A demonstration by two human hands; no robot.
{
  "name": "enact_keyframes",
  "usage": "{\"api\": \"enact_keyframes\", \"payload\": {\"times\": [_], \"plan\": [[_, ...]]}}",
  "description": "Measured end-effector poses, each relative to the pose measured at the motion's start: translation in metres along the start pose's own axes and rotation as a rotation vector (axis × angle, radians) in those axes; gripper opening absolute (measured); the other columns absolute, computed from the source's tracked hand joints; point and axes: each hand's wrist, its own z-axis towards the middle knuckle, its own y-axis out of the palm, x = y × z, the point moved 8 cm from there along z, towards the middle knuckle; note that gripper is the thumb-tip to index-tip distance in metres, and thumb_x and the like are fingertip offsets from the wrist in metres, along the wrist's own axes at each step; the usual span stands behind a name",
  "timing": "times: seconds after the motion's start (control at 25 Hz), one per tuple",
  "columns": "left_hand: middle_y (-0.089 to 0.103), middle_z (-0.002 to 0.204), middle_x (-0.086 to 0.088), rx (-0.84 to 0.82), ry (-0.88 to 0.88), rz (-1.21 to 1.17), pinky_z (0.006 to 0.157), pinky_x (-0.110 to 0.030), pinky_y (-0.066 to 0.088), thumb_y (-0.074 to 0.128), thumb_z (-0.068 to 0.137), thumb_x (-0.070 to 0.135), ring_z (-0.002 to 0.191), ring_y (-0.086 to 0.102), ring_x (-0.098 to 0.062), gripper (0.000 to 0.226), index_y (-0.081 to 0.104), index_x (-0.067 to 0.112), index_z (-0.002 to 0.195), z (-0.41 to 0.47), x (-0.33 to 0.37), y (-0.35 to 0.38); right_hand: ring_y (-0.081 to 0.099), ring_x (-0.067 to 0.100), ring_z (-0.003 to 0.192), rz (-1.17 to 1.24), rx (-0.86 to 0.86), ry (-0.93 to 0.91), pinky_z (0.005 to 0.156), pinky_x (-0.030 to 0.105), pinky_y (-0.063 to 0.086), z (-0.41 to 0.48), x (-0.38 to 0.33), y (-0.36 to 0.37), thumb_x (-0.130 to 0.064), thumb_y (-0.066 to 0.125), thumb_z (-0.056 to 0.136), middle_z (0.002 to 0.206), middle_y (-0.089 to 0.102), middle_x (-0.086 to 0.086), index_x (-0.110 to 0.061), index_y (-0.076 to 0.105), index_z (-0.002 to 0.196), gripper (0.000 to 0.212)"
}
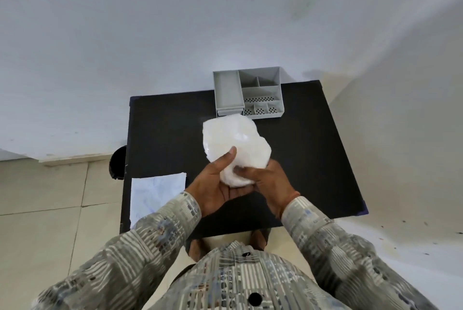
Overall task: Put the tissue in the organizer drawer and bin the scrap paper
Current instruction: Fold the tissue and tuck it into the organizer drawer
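Both hands hold a white crumpled tissue (234,142) above the middle of the black table (313,149). My left hand (215,184) cups it from below with the thumb pressed on its front. My right hand (269,184) grips its lower right side. A grey organizer (250,93) with several compartments stands at the table's far edge, a shallow drawer front showing under its left bin. A sheet of white scrap paper (155,197) with faint scribbles lies flat on the table's near left corner. A dark round bin (117,163) peeks out beside the table's left edge.
A white wall rises behind the table. Beige tiled floor surrounds it on the left and right. My patterned sleeves and shirt fill the bottom of the view, with my feet just under the table's near edge.
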Motion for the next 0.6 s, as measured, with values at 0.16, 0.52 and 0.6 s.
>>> {"api": "enact_keyframes", "payload": {"times": [0.16, 0.52, 0.6], "plan": [[0.071, 0.134, -0.020, -0.011, 0.098, 0.115, 0.077, -0.039, 0.068, 0.082, 0.083, 0.002, 0.115, 0.074, -0.037, 0.063, 0.061, 0.011, 0.141, -0.001, 0.008, 0.017, 0.074, 0.039, 0.114, 0.101, -0.089, 0.037, 0.092, 0.053, 0.062, 0.011, -0.023, -0.005, -0.002, 0.078, 0.086, 0.123, 0.077, 0.018, -0.008, 0.068, 0.131, 0.047], [0.075, 0.132, -0.010, -0.026, 0.140, 0.318, 0.090, -0.057, 0.063, 0.084, 0.081, -0.002, 0.121, 0.072, -0.036, 0.067, 0.063, 0.023, 0.139, -0.004, 0.025, 0.045, 0.072, 0.042, 0.118, 0.094, -0.188, 0.065, 0.102, 0.064, 0.055, 0.031, -0.071, -0.034, -0.012, 0.078, 0.089, 0.128, 0.075, 0.019, -0.004, 0.068, 0.132, 0.045], [0.078, 0.127, -0.010, 0.115, 0.288, 0.270, 0.092, -0.058, 0.062, 0.087, 0.082, 0.006, 0.118, 0.074, -0.034, 0.060, 0.065, 0.018, 0.137, -0.003, 0.029, 0.043, 0.073, 0.041, 0.116, 0.023, -0.180, 0.047, 0.100, 0.064, 0.056, 0.033, -0.072, -0.041, -0.010, 0.077, 0.090, 0.126, 0.076, 0.018, -0.004, 0.070, 0.129, 0.040]]}}
